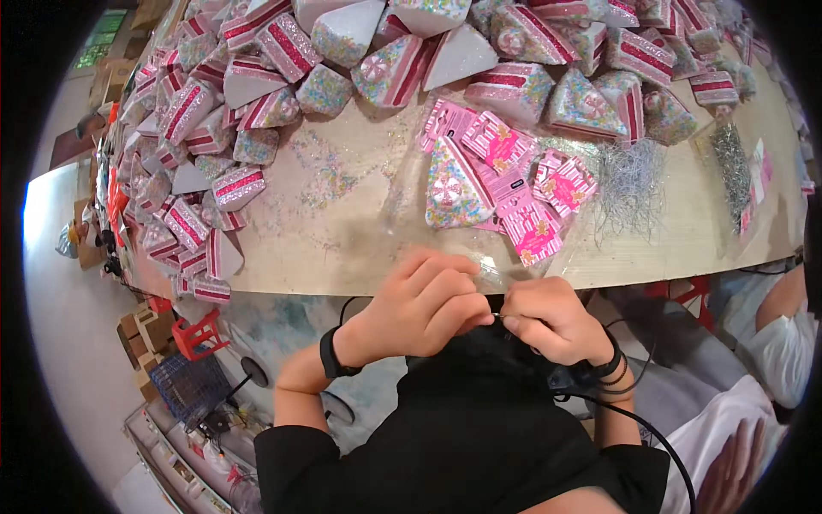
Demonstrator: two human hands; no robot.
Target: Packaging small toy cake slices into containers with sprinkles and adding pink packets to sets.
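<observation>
My left hand (424, 304) and my right hand (548, 317) meet close to my chest, just below the table's front edge (342, 278). The fingertips of both pinch something very small and thin between them; I cannot tell what it is. A clear plastic sheet (505, 274) lies at the table edge just above my hands. Beyond it sits one wedge-shaped cake-slice ornament (449, 193) covered in pastel sprinkles, lying on pink printed tag cards (531, 218). A black band is on my left wrist, several black bands on my right.
A big heap of glittery cake-slice ornaments (282, 51) fills the back and left of the table. Silver wire hooks (629, 184) lie in a tangle at the right, with more in a clear bag (732, 167). Another person's arm (783, 330) is at the right. A red stool (199, 332) stands on the floor.
</observation>
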